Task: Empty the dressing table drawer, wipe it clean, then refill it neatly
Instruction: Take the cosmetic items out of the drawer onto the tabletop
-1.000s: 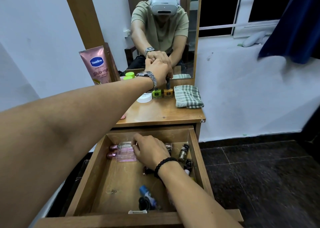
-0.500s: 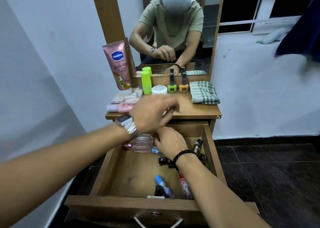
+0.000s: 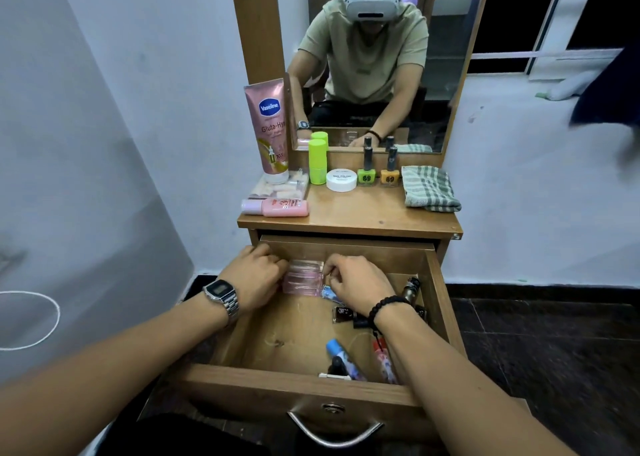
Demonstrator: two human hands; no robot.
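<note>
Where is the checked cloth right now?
In the head view, the checked cloth lies folded at the right end of the dressing table top, just right of the orange nail polish bottle.

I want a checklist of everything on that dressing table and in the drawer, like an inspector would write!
Surface: wooden tabletop, bare in the middle.
Job's things: open drawer, partly emptied; clear pink bottles at its back; blue-capped tube, dark nail polish and small bottles on its right side.
Clutter: Vaseline tube, green stick, white jar, two nail polishes, pink bottle lying flat, folded checked cloth.
Hands: left hand and right hand both at the pink bottles; grip unclear.
Cables: nothing seen.
Surroundings: mirror, white wall, window, dark floor.
</note>
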